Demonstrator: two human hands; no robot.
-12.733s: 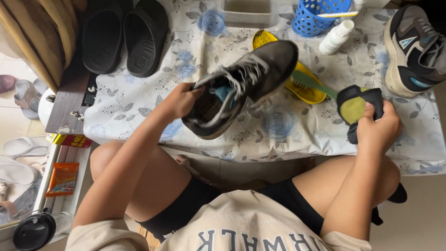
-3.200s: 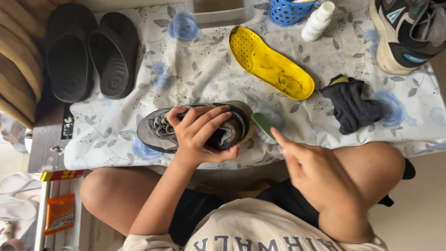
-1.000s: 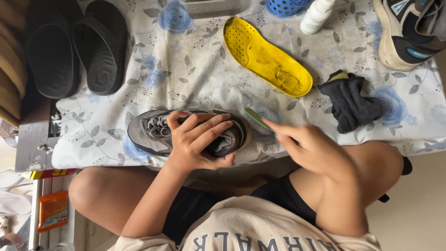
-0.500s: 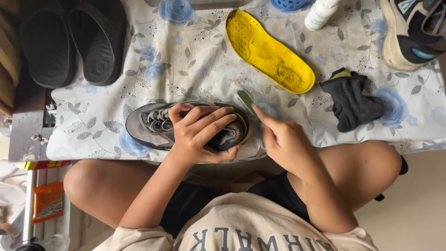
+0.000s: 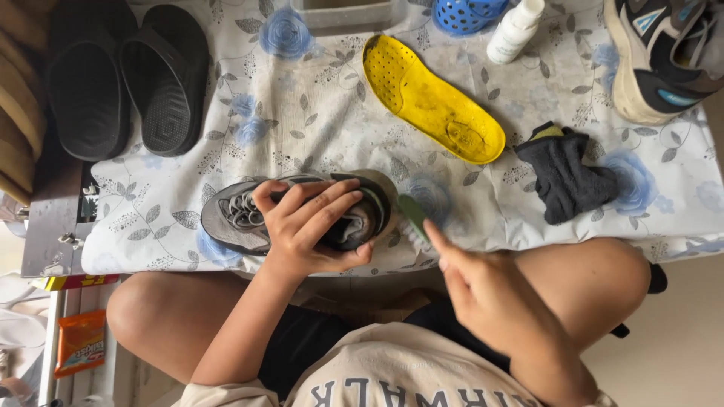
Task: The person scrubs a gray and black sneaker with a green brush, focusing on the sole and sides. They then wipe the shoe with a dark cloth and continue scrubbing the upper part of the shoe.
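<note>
1. At the near edge of a table covered with a blue-flowered cloth [image 5: 317, 136], a seated person works on a grey sneaker [image 5: 234, 218] lying on its side.
2. Left hand [image 5: 313, 230] lies over the sneaker, fingers spread and curled around its upper, thumb at the near side, pressing it to the cloth.
3. Right hand [image 5: 490, 290] holds a green brush [image 5: 413, 215] in a closed grip, forefinger laid along the handle; the brush head touches the sneaker's heel end.
4. Just beyond the sneaker, to the right, a yellow insole [image 5: 430, 102] lies flat at an angle.
5. Right of the insole sits a crumpled dark cloth [image 5: 566, 177], and a second sneaker [image 5: 660, 64] rests in the far right corner.
6. Far left, a pair of black sandals [image 5: 124, 83] lies side by side.
7. Along the far edge stand a white bottle [image 5: 514, 30] and a blue basket [image 5: 467, 13], partly cut off.
</note>
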